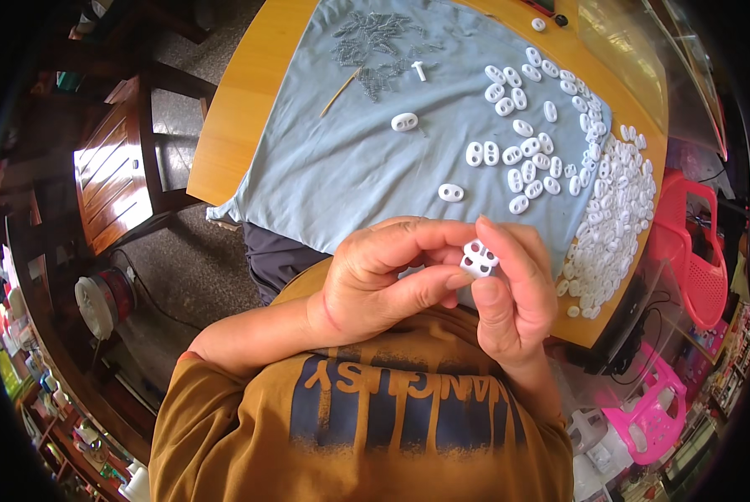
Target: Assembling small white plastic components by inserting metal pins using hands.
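Close in front of my chest, a white plastic cord lock (479,259) with several dark holes is pinched in my fingertips. My left hand (396,268) grips it from the left side between thumb and fingers. From the right, my right hand (519,289) holds it with its thumb below and index finger above. Fingers partly cover the piece, so its far side is hidden. Just beyond my hands, a loose white two-holed oval piece (451,193) lies on the light blue cloth (333,184). Another white oval piece (404,122) lies farther off.
A heap of white pieces (609,217) covers the table's right side, with several scattered nearer the middle. At the far left of the cloth lie small metal springs (375,38), a thin wooden stick (339,92) and a white T-shaped part (418,70). A pink chair (688,251) stands right.
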`<state>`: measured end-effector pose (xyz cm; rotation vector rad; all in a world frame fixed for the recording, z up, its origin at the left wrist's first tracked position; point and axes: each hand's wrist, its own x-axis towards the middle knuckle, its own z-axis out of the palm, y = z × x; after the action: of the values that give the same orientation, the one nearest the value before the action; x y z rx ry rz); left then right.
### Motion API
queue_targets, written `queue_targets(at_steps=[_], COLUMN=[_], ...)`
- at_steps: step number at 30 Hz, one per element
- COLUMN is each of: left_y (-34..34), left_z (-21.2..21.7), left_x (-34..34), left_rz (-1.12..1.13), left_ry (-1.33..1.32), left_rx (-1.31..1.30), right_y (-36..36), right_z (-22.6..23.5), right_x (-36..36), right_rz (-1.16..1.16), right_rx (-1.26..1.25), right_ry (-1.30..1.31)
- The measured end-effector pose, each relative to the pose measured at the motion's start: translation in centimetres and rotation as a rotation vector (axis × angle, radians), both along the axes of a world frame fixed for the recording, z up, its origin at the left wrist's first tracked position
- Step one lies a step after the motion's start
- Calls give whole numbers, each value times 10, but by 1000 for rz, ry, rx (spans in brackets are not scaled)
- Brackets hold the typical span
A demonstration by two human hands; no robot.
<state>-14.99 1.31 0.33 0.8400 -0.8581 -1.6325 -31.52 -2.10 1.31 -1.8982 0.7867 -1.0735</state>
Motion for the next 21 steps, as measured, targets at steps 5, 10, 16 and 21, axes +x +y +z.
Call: queue_targets(at_steps=[5,10,16,21], left_y=[0,3,6,4], left_z=[-1,-1,-6,-9], left_x=[2,0,-6,-9], left_rz=[-1,22,82,123], left_ry=[-46,-10,23,-44], left_rx=[-29,-36,-59,-135], right_y=[3,3,5,4], right_z=[-2,-2,-4,-11], right_x=[1,3,5,8], right_rz=[-20,-16,-45,-77], right_rx=[26,-5,-43,-106], right_ry=[7,11,13,-5])
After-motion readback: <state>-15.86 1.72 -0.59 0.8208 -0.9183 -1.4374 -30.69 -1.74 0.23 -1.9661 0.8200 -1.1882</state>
